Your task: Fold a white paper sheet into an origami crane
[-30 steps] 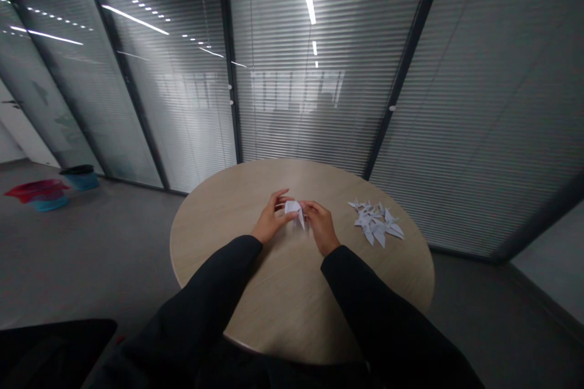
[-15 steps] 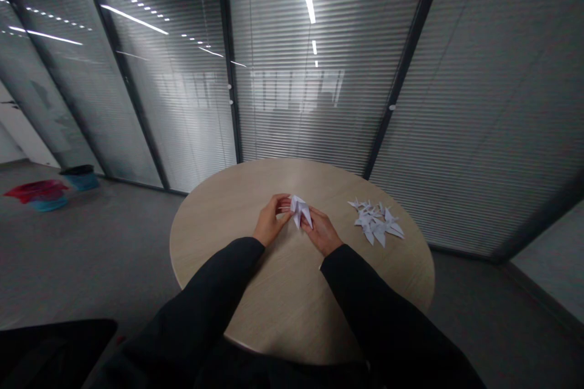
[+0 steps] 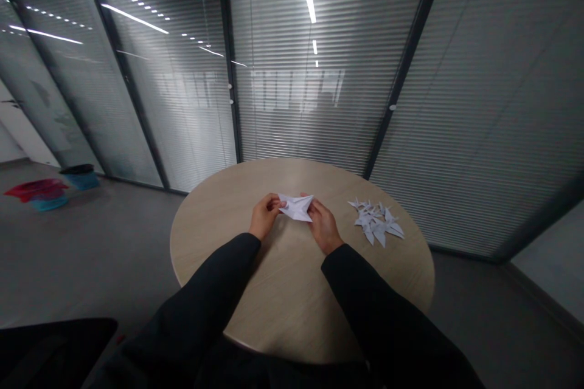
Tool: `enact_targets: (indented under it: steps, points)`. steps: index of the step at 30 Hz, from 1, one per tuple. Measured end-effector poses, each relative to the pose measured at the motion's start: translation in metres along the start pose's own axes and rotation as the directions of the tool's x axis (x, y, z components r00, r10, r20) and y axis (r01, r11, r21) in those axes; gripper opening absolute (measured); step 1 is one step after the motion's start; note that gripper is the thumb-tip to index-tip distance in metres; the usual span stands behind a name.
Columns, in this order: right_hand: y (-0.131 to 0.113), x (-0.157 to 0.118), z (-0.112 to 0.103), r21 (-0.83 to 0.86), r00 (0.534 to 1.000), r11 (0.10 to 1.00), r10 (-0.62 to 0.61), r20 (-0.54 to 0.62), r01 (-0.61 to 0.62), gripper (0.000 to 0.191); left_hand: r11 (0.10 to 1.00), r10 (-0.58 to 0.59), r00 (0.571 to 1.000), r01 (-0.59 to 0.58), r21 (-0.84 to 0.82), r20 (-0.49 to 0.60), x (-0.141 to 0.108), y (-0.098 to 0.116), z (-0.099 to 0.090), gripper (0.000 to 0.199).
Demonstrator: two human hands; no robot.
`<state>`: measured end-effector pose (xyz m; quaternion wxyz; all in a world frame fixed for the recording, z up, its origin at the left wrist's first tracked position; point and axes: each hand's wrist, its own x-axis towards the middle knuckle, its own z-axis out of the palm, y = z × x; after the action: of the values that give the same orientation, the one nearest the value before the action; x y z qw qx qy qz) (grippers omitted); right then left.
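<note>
A folded piece of white paper is held between my hands above the middle of the round wooden table. It lies sideways, with a notch in its right end and creases across its face. My left hand pinches its left end between thumb and fingers. At the right end, my right hand grips it, some fingers hidden behind the paper. To the right of my hands, a cluster of white folded-paper figures with pointed tips, like origami cranes, rests on the table.
Beyond the table stands a glass partition with blinds and dark frames. On the floor at the left are a blue bin with a red liner and another with a black liner. A dark object fills the lower left corner.
The paper has turned from points hanging downward to lying sideways and looks more spread out. My left hand has shifted slightly left, and my fingers now grip the paper's two ends.
</note>
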<state>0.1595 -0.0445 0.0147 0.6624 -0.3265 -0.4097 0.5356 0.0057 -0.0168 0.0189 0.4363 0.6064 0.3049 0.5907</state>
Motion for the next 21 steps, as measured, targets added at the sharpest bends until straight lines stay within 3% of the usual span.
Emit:
enact_targets:
  steps: [4,13,18,21]
  points:
    - [-0.005,-0.006,0.006,-0.043,0.994,0.999,-0.012,0.109,0.017,0.056,0.994,-0.072,0.997,0.074,-0.082,0.029,0.001,0.000,0.001,0.026]
    - [0.003,-0.003,0.001,-0.129,0.993,0.991,-0.026,0.113,0.041,0.048,0.992,-0.067,0.995,0.074,-0.098,0.080,-0.001,-0.003,0.003,0.034]
    - [0.007,0.004,-0.005,-0.080,0.987,0.989,0.133,0.085,-0.127,0.049,0.997,-0.072,0.990,0.074,-0.012,0.124,-0.001,-0.003,-0.002,0.033]
    - [0.006,0.003,-0.008,-0.101,0.970,0.978,0.194,0.149,-0.180,0.043,0.997,-0.075,0.983,0.069,0.044,0.169,-0.001,-0.003,-0.004,0.031]
